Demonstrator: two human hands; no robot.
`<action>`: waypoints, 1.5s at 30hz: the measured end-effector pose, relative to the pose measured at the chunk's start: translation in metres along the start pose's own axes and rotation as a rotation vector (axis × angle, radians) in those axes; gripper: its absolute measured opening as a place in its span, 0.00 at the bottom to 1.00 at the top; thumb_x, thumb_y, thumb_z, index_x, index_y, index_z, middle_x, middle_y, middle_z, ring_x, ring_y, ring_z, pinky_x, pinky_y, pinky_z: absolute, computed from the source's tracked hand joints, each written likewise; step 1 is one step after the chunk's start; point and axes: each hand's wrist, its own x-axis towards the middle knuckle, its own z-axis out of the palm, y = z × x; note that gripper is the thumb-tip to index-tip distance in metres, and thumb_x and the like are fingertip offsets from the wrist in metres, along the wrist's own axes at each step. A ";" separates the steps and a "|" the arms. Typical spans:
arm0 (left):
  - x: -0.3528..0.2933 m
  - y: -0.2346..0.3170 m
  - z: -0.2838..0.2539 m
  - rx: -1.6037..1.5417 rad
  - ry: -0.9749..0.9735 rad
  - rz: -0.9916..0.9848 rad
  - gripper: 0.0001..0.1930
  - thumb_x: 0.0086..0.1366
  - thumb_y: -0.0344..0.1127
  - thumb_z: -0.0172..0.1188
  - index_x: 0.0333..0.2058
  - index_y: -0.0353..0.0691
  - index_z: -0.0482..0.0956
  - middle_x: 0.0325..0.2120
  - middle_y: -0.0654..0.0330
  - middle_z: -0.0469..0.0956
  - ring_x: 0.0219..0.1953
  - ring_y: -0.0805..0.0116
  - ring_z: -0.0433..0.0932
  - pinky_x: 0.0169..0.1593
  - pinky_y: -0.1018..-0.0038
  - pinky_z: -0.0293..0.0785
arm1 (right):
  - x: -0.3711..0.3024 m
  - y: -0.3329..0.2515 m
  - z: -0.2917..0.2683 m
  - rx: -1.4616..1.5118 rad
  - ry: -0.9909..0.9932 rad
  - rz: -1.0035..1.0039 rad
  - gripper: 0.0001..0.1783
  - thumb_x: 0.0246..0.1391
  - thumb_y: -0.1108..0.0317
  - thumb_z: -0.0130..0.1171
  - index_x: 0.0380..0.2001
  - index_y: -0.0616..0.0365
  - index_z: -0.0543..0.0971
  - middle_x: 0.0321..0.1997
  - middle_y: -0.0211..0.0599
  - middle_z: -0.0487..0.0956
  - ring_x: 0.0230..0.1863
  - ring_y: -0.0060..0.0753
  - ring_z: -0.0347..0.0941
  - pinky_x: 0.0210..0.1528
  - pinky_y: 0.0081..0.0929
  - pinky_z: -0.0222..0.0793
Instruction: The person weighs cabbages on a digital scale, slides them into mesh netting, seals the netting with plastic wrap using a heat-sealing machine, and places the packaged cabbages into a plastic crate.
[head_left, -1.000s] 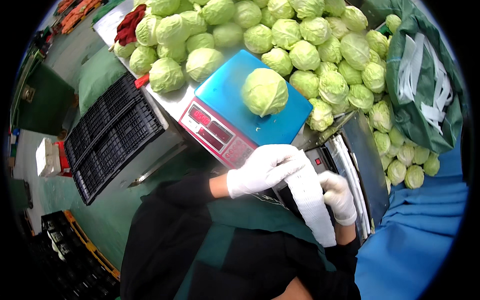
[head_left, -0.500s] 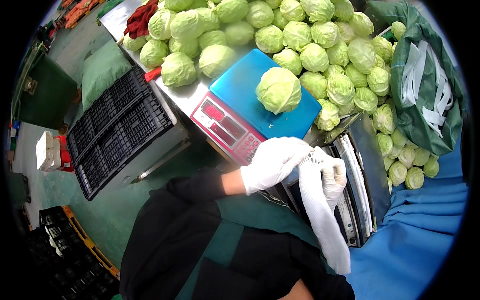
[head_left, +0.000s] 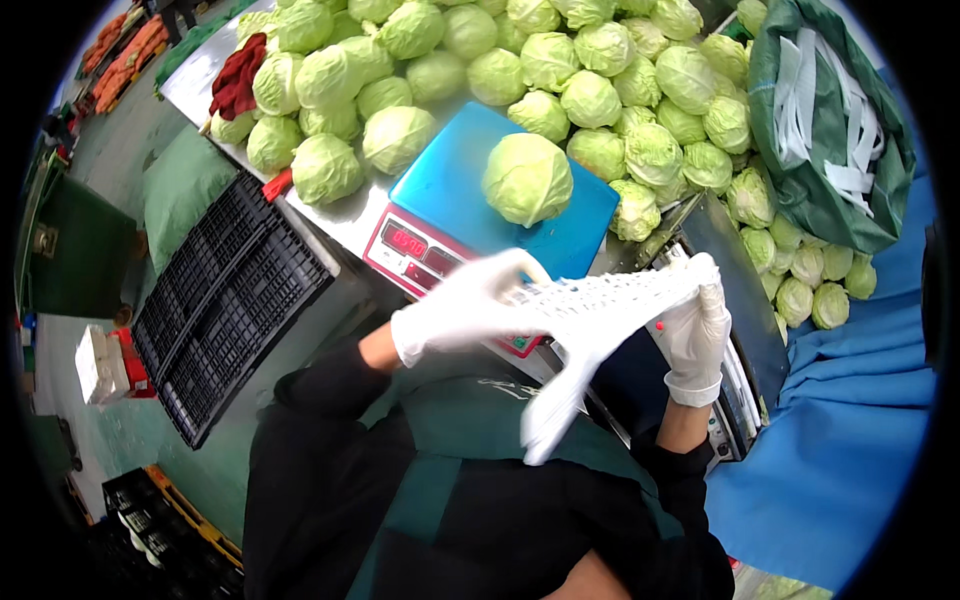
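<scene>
My left hand (head_left: 470, 305) and my right hand (head_left: 697, 330), both in white gloves, grip a white mesh net (head_left: 615, 305) and stretch its open-weave edge between them. The net's narrow end dangles toward my apron. Just beyond it, a round green cabbage (head_left: 527, 180) rests on the blue platform of a digital scale (head_left: 445, 165). The scale's red-lit panel faces me, partly covered by my left hand. Many more cabbages (head_left: 590, 100) are heaped behind and to the right of the scale.
Black plastic crates (head_left: 225, 300) stand at the left, near a green bin (head_left: 80, 240). A dark metal machine (head_left: 750, 340) is beside my right hand. At the right are a green sack with white straps (head_left: 890, 220) and blue sheeting (head_left: 820, 470). A red cloth (head_left: 238, 80) lies at the table's far left.
My hands have drawn apart, the left moving left and the right moving right and slightly up. The bunched net is now pulled wide, its tail swung leftward. The view has shifted slightly.
</scene>
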 end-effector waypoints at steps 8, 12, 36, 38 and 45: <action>0.036 -0.023 -0.083 -0.370 0.562 0.215 0.10 0.66 0.34 0.56 0.41 0.36 0.79 0.34 0.67 0.80 0.34 0.76 0.77 0.39 0.79 0.72 | 0.002 0.044 0.006 -1.049 -0.005 -0.044 0.12 0.49 0.71 0.63 0.24 0.58 0.68 0.20 0.23 0.65 0.24 0.13 0.58 0.26 0.17 0.58; 0.020 -0.014 -0.049 -0.635 0.276 -0.087 0.08 0.64 0.37 0.58 0.37 0.38 0.78 0.32 0.69 0.76 0.33 0.83 0.70 0.38 0.83 0.67 | 0.051 0.063 -0.020 -1.146 0.237 -0.328 0.10 0.52 0.73 0.58 0.22 0.61 0.68 0.18 0.31 0.65 0.23 0.19 0.58 0.25 0.23 0.59; 0.052 -0.017 -0.050 -0.950 0.037 -0.488 0.28 0.70 0.51 0.48 0.59 0.36 0.66 0.57 0.54 0.70 0.57 0.64 0.71 0.60 0.66 0.68 | 0.055 0.072 0.003 -0.199 -0.297 0.266 0.21 0.62 0.66 0.50 0.55 0.66 0.71 0.55 0.37 0.75 0.55 0.27 0.71 0.59 0.26 0.65; 0.035 -0.030 -0.045 -0.938 -0.184 -0.416 0.29 0.69 0.51 0.49 0.60 0.34 0.64 0.58 0.53 0.69 0.58 0.62 0.70 0.61 0.65 0.66 | 0.037 0.051 0.023 0.008 -0.115 0.474 0.15 0.60 0.65 0.54 0.46 0.61 0.77 0.42 0.32 0.80 0.41 0.20 0.75 0.46 0.21 0.71; 0.014 -0.042 -0.037 -0.948 -0.365 -0.424 0.42 0.63 0.61 0.52 0.64 0.32 0.57 0.62 0.49 0.63 0.63 0.58 0.65 0.66 0.63 0.58 | 0.014 0.085 -0.028 0.566 0.019 0.725 0.08 0.62 0.67 0.52 0.36 0.58 0.77 0.26 0.25 0.76 0.22 0.18 0.70 0.24 0.17 0.68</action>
